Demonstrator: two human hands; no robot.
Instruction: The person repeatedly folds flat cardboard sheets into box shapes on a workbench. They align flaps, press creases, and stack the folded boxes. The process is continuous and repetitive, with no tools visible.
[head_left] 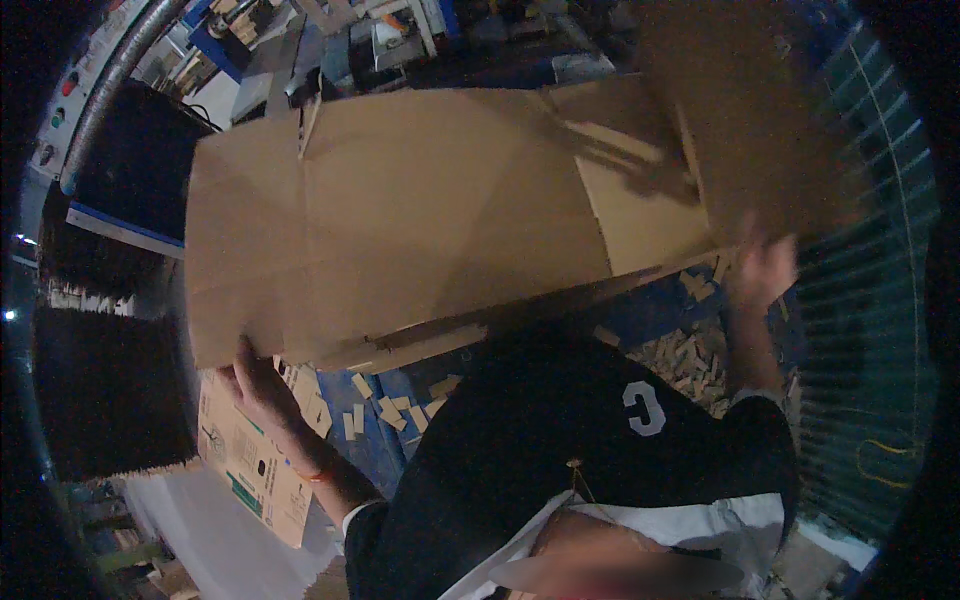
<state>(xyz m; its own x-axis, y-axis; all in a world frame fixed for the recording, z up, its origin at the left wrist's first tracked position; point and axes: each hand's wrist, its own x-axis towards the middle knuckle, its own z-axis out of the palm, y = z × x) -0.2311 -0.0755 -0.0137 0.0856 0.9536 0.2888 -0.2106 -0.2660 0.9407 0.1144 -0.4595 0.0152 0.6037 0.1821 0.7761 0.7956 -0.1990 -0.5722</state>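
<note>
A large brown cardboard box [450, 190], partly flattened with its flaps out, spans the space before me. My left hand [262, 390] grips its lower left edge, thumb on the upper face and the other fingers hidden beneath. At the right, a raised cardboard flap [750, 120] is smeared by motion. My right hand [765, 270] is at the lower edge of this flap, also blurred; whether its fingers grip the cardboard cannot be made out. Inside the opening by the flap shows a paler cardboard panel [650, 225].
Small wooden blocks [390, 410] lie scattered on a blue surface under the box, with a heap of wooden pieces [685, 365] at the right. A printed cardboard sheet [255, 460] lies below my left hand. Machinery [400, 35] stands behind; green corrugated sheeting [870, 330] borders the right.
</note>
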